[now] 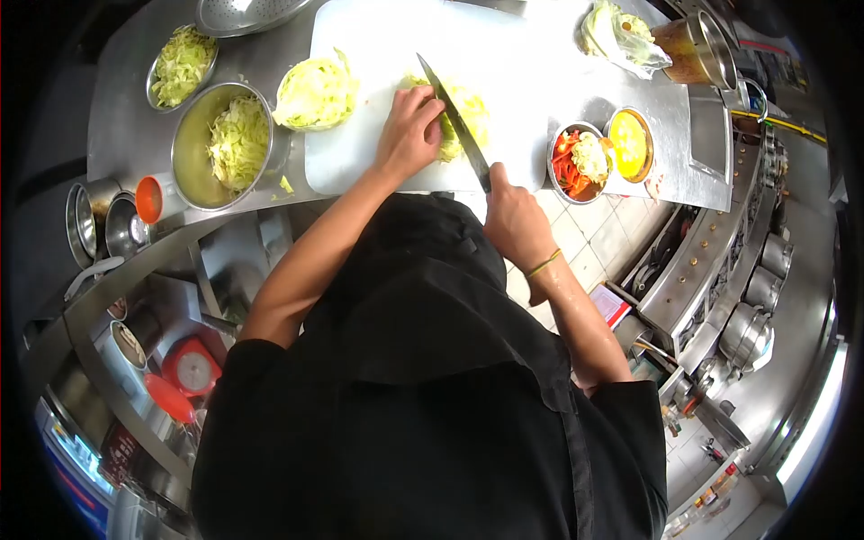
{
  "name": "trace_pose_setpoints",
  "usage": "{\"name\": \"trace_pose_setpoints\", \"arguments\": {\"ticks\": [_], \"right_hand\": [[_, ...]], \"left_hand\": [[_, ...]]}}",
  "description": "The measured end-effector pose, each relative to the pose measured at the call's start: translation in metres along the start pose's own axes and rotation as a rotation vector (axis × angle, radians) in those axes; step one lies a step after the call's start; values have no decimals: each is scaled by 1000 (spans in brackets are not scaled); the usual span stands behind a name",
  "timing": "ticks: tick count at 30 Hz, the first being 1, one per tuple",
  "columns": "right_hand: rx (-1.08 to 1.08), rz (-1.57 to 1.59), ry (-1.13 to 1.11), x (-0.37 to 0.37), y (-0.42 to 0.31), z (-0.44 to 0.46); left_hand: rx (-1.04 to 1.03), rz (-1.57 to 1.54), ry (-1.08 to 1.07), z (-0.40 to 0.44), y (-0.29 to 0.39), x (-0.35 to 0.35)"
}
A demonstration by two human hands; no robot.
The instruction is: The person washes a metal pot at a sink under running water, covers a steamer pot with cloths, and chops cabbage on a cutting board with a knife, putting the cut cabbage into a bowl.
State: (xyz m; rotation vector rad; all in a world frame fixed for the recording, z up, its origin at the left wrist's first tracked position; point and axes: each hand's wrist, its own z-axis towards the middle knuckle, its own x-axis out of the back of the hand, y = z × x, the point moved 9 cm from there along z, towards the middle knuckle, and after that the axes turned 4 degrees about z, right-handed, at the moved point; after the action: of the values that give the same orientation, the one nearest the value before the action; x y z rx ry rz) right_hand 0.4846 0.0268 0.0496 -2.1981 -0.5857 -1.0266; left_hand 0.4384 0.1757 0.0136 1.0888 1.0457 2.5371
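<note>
My right hand (517, 220) grips the handle of a kitchen knife (455, 114), its blade slanting up and left across pale green cabbage (474, 108) on the white cutting board (360, 166). With fingers curled, my left hand (414, 130) holds the cabbage down just left of the blade; part of the cabbage is hidden under the hand and knife. Left of it, a larger cut piece of cabbage (315, 94) overlaps the board's edge. A big steel bowl (187, 171) beside that piece contains shredded cabbage (238, 144).
More shreds fill a smaller bowl (163, 101) at far left, near a colander (243, 16). An orange cup (149, 199) stands at the counter edge. On the right are a bowl of red and pale slices (567, 171), a bowl of yellow liquid (630, 144), bagged cabbage (621, 40) and a steel pot (706, 49).
</note>
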Motion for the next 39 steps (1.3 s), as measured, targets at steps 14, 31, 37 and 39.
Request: {"name": "trace_pose_setpoints", "arguments": {"ticks": [14, 31, 37, 39], "right_hand": [[51, 76, 57, -33, 6, 19], [69, 80, 133, -25, -5, 33], [39, 111, 84, -26, -8, 16], [82, 111, 126, -47, -6, 50]], "left_hand": [[-14, -57, 26, -2, -2, 2], [-32, -53, 28, -6, 0, 1], [-23, -31, 57, -4, -3, 3], [-18, -58, 29, -5, -2, 2]]}}
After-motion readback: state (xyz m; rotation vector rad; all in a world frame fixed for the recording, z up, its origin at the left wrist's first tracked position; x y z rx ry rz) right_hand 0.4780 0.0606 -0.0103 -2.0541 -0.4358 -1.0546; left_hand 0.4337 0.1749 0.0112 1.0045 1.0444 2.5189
